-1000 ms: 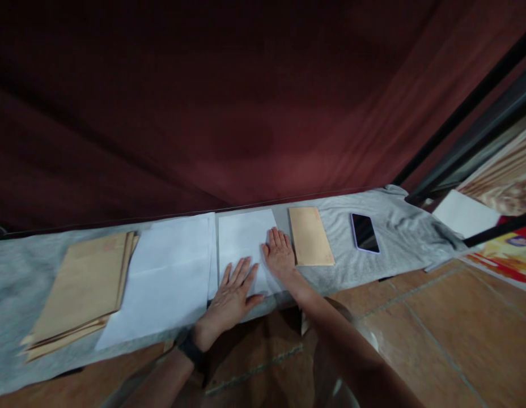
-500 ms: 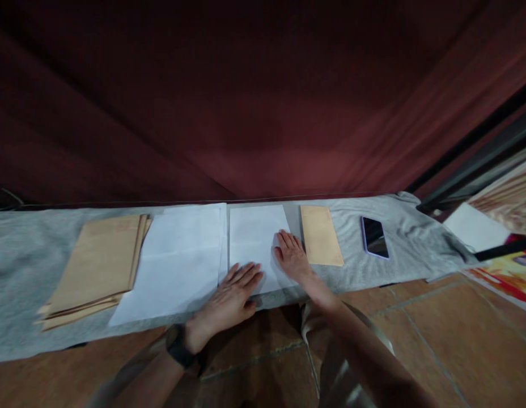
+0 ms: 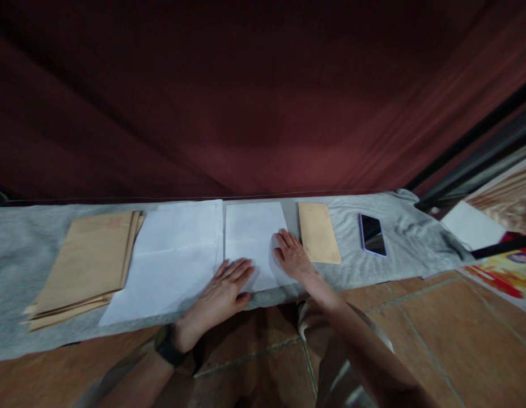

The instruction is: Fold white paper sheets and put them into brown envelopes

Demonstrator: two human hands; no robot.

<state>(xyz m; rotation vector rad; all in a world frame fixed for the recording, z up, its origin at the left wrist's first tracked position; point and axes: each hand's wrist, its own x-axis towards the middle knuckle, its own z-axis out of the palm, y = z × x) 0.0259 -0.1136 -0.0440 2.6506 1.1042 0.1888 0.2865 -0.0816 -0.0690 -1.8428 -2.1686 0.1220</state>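
1. Risk: the folded white sheet [image 3: 254,241] is lying close to the near edge of the bench [image 3: 16,255]. Uneven pressure from the two hands could be skewing the fold or sliding the sheet on the grey cloth [image 3: 399,226] toward that edge.
2. Risk: the grey cloth is looking loose and wrinkled at the right end. Dragging on the sheet could be bunching it and shifting the single brown envelope [image 3: 318,241] just beside the sheet, or the phone [image 3: 372,234] further right.
3. Left hand [image 3: 223,292]: it is lying flat, fingers spread and extended, pressing on the near left corner of the folded white sheet. It is gripping nothing.
4. Right hand [image 3: 293,256]: it is lying flat and open, palm down on the right edge of the same sheet, gripping nothing.
5. Surroundings: a larger white sheet [image 3: 169,260] is lying to the left, touching the folded one, with a stack of brown envelopes [image 3: 87,260] beyond it.
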